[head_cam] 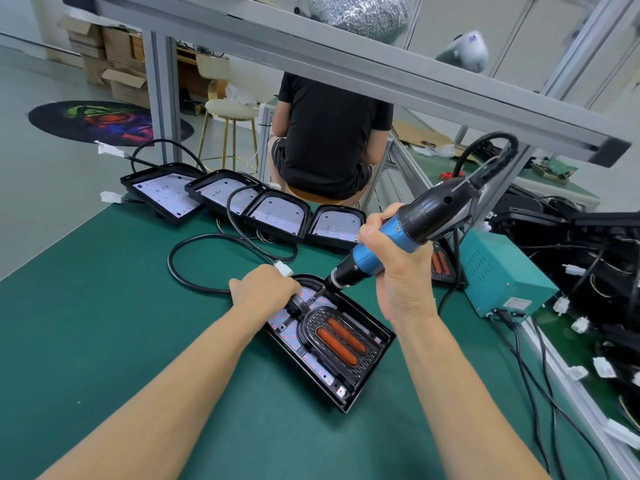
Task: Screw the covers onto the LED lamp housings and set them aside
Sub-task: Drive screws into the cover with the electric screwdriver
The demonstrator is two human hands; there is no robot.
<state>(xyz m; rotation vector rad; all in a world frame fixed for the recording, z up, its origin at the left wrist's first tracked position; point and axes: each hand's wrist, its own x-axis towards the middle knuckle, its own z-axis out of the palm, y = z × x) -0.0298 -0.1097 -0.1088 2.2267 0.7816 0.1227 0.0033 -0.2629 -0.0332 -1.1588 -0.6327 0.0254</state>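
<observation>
Left hand [265,289] fingers grip the cover [337,337] on the housing [367,382]; right hand [398,268] holds the screwdriver [391,240].

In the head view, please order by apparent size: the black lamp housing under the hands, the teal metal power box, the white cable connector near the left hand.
1. Black lamp housing, though being nearest inflates it.
2. Teal metal power box.
3. White cable connector, plainly smallest.

Both forearms are bare from the lower frame edge to the wrists, with no sleeve cuff in view. The left hand [265,289] and right hand [398,271] are ungloved. No watch, ring or band shows on either wrist or on the visible fingers [372,233].
</observation>
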